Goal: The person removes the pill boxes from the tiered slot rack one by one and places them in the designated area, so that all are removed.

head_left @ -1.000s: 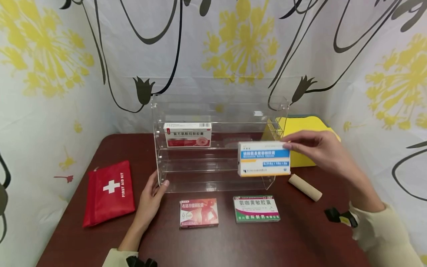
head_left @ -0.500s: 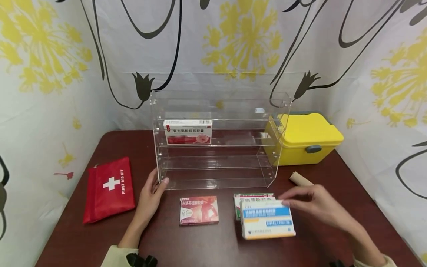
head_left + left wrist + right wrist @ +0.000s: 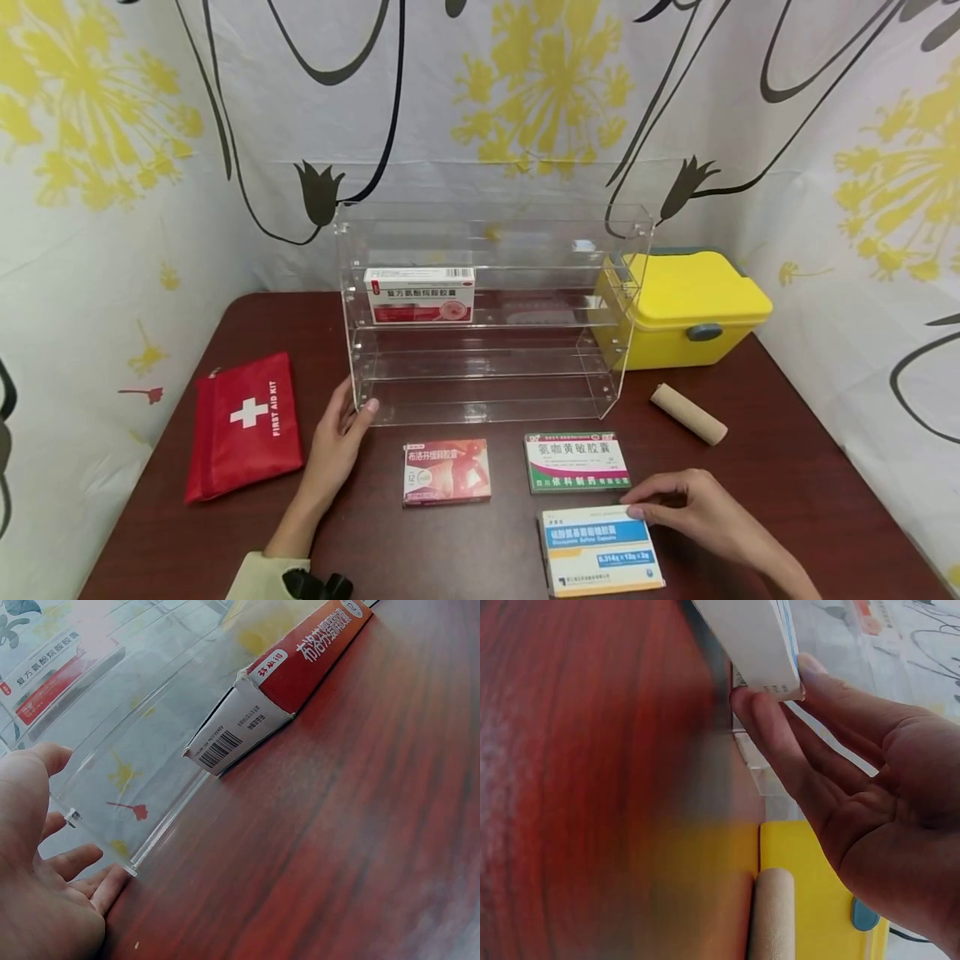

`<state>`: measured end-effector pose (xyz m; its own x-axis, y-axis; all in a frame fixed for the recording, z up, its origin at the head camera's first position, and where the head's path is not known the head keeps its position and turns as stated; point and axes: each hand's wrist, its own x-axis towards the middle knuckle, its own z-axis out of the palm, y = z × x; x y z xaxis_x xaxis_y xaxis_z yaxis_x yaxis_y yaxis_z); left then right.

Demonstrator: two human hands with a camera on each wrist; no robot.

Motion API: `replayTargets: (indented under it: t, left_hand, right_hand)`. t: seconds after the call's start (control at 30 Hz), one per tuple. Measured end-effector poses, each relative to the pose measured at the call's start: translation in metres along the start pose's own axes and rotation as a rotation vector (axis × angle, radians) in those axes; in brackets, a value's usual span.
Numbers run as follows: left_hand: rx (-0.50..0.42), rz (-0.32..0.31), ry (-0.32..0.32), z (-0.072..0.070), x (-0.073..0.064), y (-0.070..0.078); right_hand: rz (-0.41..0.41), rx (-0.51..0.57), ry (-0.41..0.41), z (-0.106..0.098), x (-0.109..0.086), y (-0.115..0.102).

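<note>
My right hand (image 3: 701,512) pinches a white, blue and yellow medicine box (image 3: 600,550) by its upper right corner, low over the front of the table. In the right wrist view, thumb and fingers lie on either side of the end of that box (image 3: 757,645). My left hand (image 3: 333,446) holds the lower left side of a clear acrylic display rack (image 3: 472,412), its thumb at the front edge. Between the hands lie a red-pink medicine box (image 3: 446,472) and a green and white one (image 3: 577,462). A red and white medicine box (image 3: 422,297) stands upright on an upper rack shelf at left.
A red first aid pouch (image 3: 246,429) lies at the left of the dark wooden table (image 3: 420,558). At back right stands a yellow case (image 3: 686,308) with a grey latch. A brown cardboard tube (image 3: 688,414) lies before it. Patterned cloth surrounds the table.
My right hand has brought the blue and white box down from before the rack to the table front, past the green box, now uncovered. My left hand stays at the rack.
</note>
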<state>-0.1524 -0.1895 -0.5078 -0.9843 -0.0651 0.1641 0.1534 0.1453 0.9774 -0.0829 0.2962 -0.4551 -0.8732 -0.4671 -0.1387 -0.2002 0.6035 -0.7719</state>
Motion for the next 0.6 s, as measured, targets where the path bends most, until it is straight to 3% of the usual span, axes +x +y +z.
replayTargets:
  t: [0.4, 0.6]
  left_hand:
    - [-0.001, -0.003, -0.003, -0.001, -0.001, -0.001]
    - [0.01, -0.018, -0.017, 0.0, -0.006, 0.024]
  right_hand:
    - [0.006, -0.064, -0.005, 0.003, 0.002, 0.007]
    - [0.026, -0.086, -0.006, 0.002, 0.002, 0.005]
